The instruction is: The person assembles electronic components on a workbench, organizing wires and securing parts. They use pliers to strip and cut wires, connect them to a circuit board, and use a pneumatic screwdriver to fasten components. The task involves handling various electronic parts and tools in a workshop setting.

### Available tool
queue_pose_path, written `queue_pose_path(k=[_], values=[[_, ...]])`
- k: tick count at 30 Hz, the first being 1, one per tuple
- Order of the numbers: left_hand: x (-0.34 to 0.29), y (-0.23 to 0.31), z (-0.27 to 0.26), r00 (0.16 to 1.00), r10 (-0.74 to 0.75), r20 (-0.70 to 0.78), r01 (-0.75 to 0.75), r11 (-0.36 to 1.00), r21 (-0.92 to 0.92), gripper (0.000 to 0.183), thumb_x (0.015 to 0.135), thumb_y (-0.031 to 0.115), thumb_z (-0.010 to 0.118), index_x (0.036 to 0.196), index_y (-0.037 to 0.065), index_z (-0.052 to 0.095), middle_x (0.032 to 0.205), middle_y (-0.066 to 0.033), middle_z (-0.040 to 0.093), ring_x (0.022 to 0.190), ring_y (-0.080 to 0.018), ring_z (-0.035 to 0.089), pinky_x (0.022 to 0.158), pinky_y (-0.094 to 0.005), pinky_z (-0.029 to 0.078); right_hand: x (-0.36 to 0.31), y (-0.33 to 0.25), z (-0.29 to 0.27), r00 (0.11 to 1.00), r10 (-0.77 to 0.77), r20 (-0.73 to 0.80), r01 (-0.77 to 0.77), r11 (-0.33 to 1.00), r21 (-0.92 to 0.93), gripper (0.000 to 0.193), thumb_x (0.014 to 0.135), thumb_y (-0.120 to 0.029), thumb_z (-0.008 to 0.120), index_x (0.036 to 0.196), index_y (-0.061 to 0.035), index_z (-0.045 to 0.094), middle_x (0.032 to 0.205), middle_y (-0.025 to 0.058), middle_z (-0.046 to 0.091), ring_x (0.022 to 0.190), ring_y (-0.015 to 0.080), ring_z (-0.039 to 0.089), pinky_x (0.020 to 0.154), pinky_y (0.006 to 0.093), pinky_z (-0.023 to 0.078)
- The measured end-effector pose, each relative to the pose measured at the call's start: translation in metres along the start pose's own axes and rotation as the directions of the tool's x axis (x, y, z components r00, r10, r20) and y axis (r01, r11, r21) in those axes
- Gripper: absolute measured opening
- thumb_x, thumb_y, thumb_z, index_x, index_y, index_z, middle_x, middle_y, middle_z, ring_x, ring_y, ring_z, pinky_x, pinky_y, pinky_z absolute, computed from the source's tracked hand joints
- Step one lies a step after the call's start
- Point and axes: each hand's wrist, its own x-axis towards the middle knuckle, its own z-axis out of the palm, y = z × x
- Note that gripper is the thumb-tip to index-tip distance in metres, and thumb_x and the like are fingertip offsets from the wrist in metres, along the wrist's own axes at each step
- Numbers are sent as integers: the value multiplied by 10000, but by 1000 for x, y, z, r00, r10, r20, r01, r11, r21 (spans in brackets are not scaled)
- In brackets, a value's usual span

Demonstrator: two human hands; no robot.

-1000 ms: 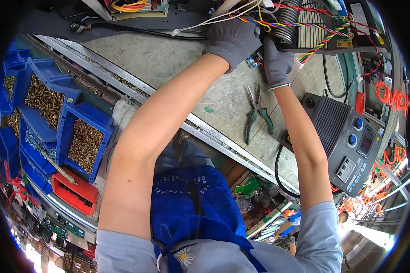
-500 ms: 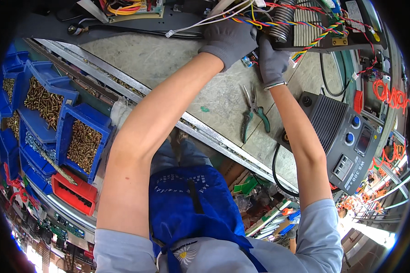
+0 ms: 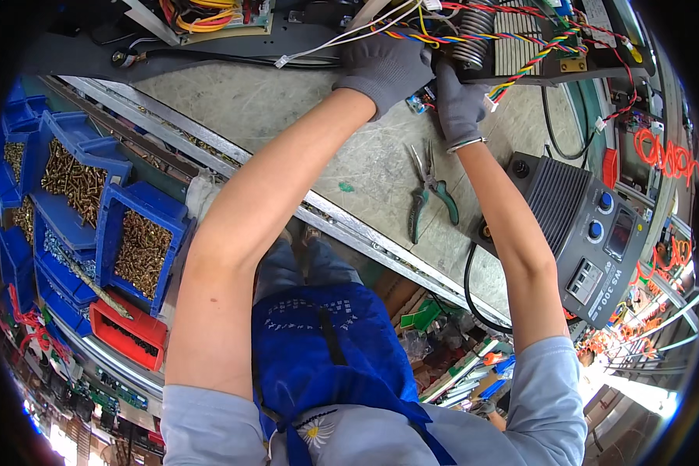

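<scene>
A dark chassis spans the top of the view, from eleven to one o'clock. The left hand and right hand, both in grey gloves, reach up to its near edge and sit side by side, so it lies at twelve o'clock from each grip. The fingertips are hidden among wires and shadow; I cannot tell how far open either grip is or whether it has hold of anything.

The chassis carries a silvery coil, at twelve o'clock from the right hand, beside a pale slatted part. Twisted wires in red, yellow, green and blue run across it. At eleven o'clock are thick orange and yellow wires.

On the tabletop, green-handled pliers lie at six o'clock from the hands, jaws parted. A grey box stands at three o'clock.
</scene>
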Motion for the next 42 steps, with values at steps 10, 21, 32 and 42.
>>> queue_pose_path(k=[10, 21, 32, 42], values=[[4, 6, 0, 1000, -4, -28, 2, 996, -85, 256, 788, 325, 536, 742, 105, 659, 700, -148, 628, 637, -335, 613, 572, -443, 466, 3, 12, 3, 999, 25, 22, -26, 998, 59, 447, 772, -103, 703, 1145, 47, 509, 1082, 113, 602, 938, 178, 585, 836, 320, 466], [-4, 5, 8, 994, 21, -108, -32, 995, -98, 250, 762, 321, 573, 722, 93, 665, 680, -144, 619, 617, -331, 596, 556, -440, 455, 0, -2, 6, 999, 37, 19, -40, 983, 181, 376, 773, -6, 665, 1128, 19, 544, 1067, 90, 606, 920, 175, 590, 826, 316, 481], [5, 12, 6, 987, 118, -114, -117, 993, 9, 227, 752, 271, 578, 680, 63, 633, 631, -149, 605, 558, -325, 586, 509, -427, 436, -1, 28, 16, 998, 55, -41, -52, 996, 73, 408, 751, -6, 688, 1132, 18, 544, 1057, 96, 624, 914, 180, 605, 829, 316, 483], [5, 9, 6, 982, 135, -128, -150, 982, -117, 192, 742, 246, 577, 670, 75, 625, 639, -148, 604, 576, -339, 587, 513, -438, 445, -6, 56, 10, 998, -9, -59, 2, 992, -126, 359, 749, -29, 685, 1083, 18, 562, 1011, 106, 644, 876, 173, 617, 796, 314, 482]])
